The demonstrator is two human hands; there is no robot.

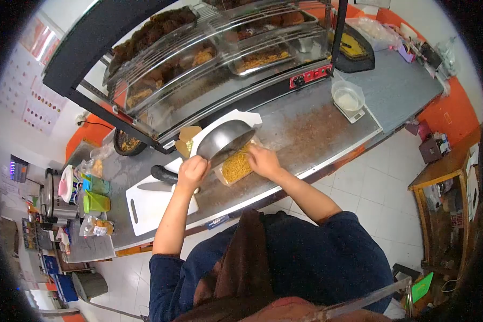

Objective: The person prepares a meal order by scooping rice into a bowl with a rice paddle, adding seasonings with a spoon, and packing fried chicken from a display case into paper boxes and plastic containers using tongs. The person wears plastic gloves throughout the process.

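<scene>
A dark metal bowl (224, 140) is tilted on its side over the counter, in front of a white board or tray. My left hand (192, 170) is closed on the bowl's near left rim. Below the bowl's mouth lies a clear bag (236, 167) of yellow, noodle-like food. My right hand (263, 160) is at the bag's upper right, fingers closed on its edge. Left of my left hand, a black-handled knife (163, 175) rests on a white cutting board (139, 209). A small open cardboard box (186, 140) stands behind my left hand.
A glass display warmer (198, 80) with food trays runs along the back. To the right, a clear container (348, 96) sits on a scale. Green containers (96, 202) and bags stand at the left. The counter's front edge (311, 170) lies close to my body.
</scene>
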